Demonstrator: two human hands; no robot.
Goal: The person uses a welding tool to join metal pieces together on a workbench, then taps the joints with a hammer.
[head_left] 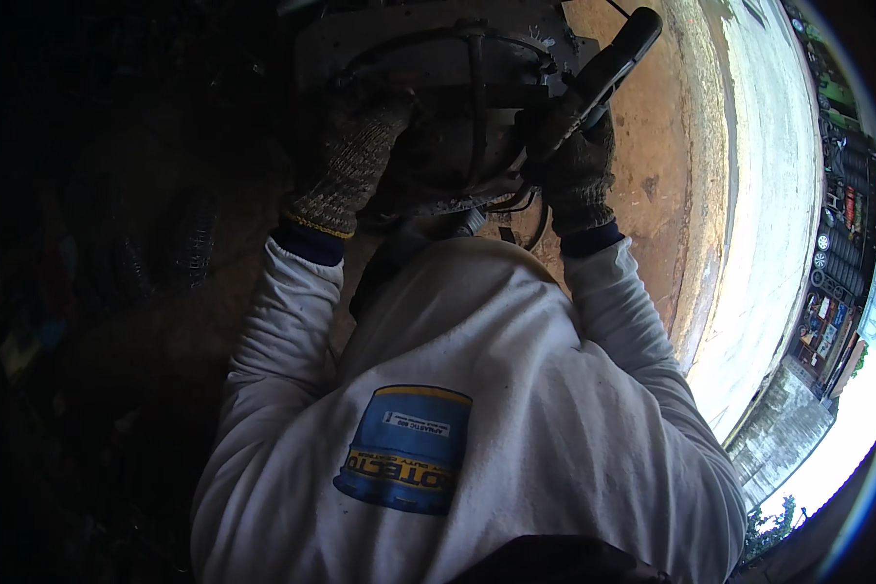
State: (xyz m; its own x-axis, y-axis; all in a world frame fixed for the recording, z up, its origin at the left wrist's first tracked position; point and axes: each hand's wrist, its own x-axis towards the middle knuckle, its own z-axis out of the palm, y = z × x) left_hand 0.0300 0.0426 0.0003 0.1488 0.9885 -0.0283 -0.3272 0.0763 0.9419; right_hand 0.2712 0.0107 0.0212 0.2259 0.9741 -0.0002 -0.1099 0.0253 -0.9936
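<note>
A dark metal machine part with a curved, ring-like rim and a bar across it lies in front of me, mostly in shadow. My left hand, in a grey knit glove with a yellow edge, reaches onto its left side; its fingers fade into the dark. On the right, my right hand, gloved too, is closed around the lower end of a long dark tool that slants up and to the right. The tool's exact kind is too dark to tell. Its lower end meets the part's right side.
Dark cables hang below the part. Brown ground runs along the right, beside a bright pale strip. Wheels and shelves stand at the far right. Deep shadow covers the left side.
</note>
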